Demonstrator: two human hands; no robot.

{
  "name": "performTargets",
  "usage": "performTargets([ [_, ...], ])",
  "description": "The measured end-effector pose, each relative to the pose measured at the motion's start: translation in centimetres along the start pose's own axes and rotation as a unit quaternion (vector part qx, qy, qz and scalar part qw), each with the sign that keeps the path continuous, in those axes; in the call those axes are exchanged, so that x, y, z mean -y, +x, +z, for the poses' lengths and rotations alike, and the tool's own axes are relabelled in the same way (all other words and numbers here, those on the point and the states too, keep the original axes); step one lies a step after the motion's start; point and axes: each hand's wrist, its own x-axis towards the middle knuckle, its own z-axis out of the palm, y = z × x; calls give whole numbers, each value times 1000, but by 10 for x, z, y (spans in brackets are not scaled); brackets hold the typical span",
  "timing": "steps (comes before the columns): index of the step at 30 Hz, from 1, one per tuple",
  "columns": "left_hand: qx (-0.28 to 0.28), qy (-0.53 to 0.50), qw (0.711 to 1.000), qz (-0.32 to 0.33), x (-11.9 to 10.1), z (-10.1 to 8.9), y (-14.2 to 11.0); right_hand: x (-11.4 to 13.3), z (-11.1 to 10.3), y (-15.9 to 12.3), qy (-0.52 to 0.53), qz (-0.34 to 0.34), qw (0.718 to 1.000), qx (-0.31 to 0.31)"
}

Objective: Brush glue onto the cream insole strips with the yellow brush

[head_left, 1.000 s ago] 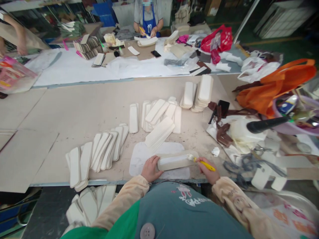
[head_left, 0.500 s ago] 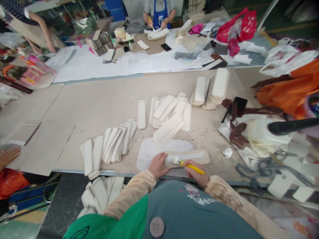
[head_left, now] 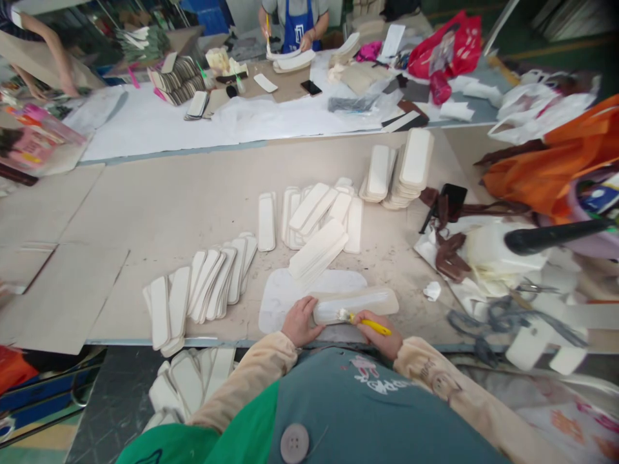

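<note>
My right hand (head_left: 380,332) is closed around a yellow-handled brush (head_left: 372,324). White paste clings to its bristles, which touch a long cream-coloured strip (head_left: 387,300) with rounded ends. A wet white film covers much of that strip. At its left end my left hand (head_left: 300,322) presses down, thumb and fingers apart. Under the strip lies a pale rounded sheet (head_left: 275,299). Just beyond, a fanned stack of cream strips (head_left: 319,248) overlaps the sheet's far edge.
Further strips lie in an overlapping row (head_left: 213,280) to the left and in upright piles (head_left: 416,158) at the back right. To the right are a white tub (head_left: 503,248), scissors (head_left: 534,287) and an orange bag (head_left: 527,171). A co-worker (head_left: 297,29) brushes strips across the table.
The brush has shifted slightly along the strip, and more of its surface looks wet. My left hand stays at the left end. The whole view has swung a little to the right.
</note>
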Motion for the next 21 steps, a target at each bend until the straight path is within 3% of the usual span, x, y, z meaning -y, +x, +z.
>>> performTargets([
  [13,-12,-2,1000,5,2,3,-3,-23,-76,-39,-50,45,983,-171],
  [21,-16,2,1000,6,2,4,-6,-19,-88,-50,-140,-2,963,-231],
])
